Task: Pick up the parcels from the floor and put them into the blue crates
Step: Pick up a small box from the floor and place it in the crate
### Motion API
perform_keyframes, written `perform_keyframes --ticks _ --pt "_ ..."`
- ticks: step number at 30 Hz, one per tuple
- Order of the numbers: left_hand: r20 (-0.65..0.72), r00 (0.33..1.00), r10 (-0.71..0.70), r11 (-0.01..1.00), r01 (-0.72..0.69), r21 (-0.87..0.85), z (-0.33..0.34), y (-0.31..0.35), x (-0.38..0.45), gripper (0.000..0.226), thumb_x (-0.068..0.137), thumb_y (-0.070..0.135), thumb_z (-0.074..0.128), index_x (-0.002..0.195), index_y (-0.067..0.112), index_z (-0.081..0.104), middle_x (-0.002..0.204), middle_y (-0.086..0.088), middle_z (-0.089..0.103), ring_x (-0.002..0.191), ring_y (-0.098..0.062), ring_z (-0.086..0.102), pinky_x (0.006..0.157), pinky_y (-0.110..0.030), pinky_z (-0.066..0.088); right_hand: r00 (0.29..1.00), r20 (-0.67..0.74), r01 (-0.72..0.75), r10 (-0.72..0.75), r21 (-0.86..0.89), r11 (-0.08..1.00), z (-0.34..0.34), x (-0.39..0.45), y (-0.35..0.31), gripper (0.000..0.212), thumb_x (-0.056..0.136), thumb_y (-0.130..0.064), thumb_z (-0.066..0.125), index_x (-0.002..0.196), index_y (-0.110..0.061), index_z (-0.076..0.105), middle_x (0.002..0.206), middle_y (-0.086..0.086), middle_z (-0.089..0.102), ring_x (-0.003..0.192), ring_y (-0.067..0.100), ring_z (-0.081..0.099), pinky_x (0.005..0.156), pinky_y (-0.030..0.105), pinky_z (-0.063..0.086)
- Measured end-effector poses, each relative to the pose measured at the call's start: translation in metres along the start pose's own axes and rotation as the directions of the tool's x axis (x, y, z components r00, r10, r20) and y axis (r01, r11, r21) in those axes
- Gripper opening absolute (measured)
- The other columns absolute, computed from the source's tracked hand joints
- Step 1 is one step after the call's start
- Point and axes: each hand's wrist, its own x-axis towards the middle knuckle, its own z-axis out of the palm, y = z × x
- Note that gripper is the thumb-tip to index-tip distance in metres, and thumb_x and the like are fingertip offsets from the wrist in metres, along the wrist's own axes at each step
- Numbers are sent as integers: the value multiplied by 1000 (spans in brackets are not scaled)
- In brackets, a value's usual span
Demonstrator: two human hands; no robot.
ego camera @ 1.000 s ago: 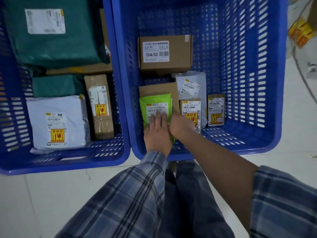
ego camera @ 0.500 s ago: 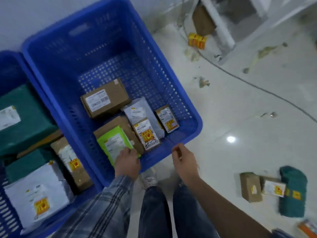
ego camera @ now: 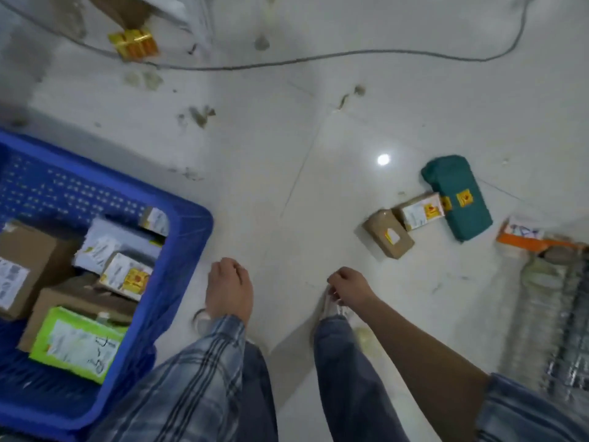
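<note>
A blue crate (ego camera: pixel 188 250) stands at the left, holding a green parcel (ego camera: pixel 76 342), brown boxes and several small labelled packets. On the floor at the right lie a small brown box (ego camera: pixel 387 232), a labelled brown packet (ego camera: pixel 419 211) and a dark teal parcel (ego camera: pixel 457 196), side by side. An orange-edged parcel (ego camera: pixel 522 237) lies further right. My left hand (ego camera: pixel 228 288) hangs beside the crate's right wall, empty, fingers loosely curled. My right hand (ego camera: pixel 349 287) hangs over the floor, also empty and loosely curled, short of the floor parcels.
A grey cable (ego camera: pixel 287 62) runs across the floor at the top. A yellow packet (ego camera: pixel 134 43) lies near the top left by a brown box. A grey bundle (ego camera: pixel 557 314) sits along the right edge. My legs and shoes are below my hands.
Both hands have left the crate and the green parcel stays inside it. My view has swung right, from the crates to the floor parcels.
</note>
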Motion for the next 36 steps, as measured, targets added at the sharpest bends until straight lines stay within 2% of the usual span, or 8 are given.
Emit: perform_keyframes --ticks 10,17,20,24,28,31,34,36 --pt "281 948 153 961 -209 182 82 131 -29 28 100 15 33 98 -1 56 104 -16 58 97 -29 54 82 -38 44 982 -69 -146 177 326 934 -164 28 88 12 92 -9 47 90 -1 55 70 11 58 59 21 53 56 27 44" --pt "554 785 278 839 -479 257 149 224 -17 34 100 22 31 108 1 56 114 -18 58 107 -33 55 91 -38 44 954 -51 -259 297 362 896 -195 66 132 12 92 -9 46 94 -1 53 70 10 57 60 20 52 56 27 42" --pt "673 704 225 757 -562 335 167 235 -7 36 101 24 30 112 0 54 119 -20 55 113 -33 53 92 -38 42 948 19 -304 318 353 885 -191 75 136 16 93 -12 45 98 0 54 72 10 58 62 19 53 58 26 43" --pt "759 650 39 600 -622 502 175 237 20 42 101 30 27 124 2 48 130 -20 52 118 -34 52 96 -39 43 939 18 -297 344 549 781 -192 84 126 11 93 -11 46 95 -1 52 71 10 57 60 19 51 57 27 42" --pt "745 667 1 692 -538 481 179 252 41 36 101 28 29 117 1 47 123 -19 58 110 -33 55 90 -35 41 934 -12 -271 357 630 728 -191 99 115 13 93 -13 45 98 -3 51 77 12 56 64 21 51 60 30 42" --pt "702 711 -45 792 -403 459 197 253 67 32 98 25 36 113 2 51 119 -20 60 109 -35 57 96 -36 45 924 -49 -249 380 676 693 -192 123 116 16 93 -17 46 103 -6 50 94 15 58 81 25 54 74 38 48" --pt "689 717 -104 862 -280 422 231 253 87 34 94 26 41 119 6 52 121 -22 60 111 -38 58 99 -46 46 910 -91 -232 405 698 677 -192 157 125 30 90 -21 49 116 -7 52 107 16 58 92 26 54 91 43 49" --pt "710 699 -90 868 -294 400 257 257 93 42 94 27 42 131 7 46 128 -20 56 114 -38 56 100 -48 46 902 -74 -254 424 706 661 -190 179 134 43 91 -21 50 131 -7 45 111 13 55 96 24 52 94 41 47"
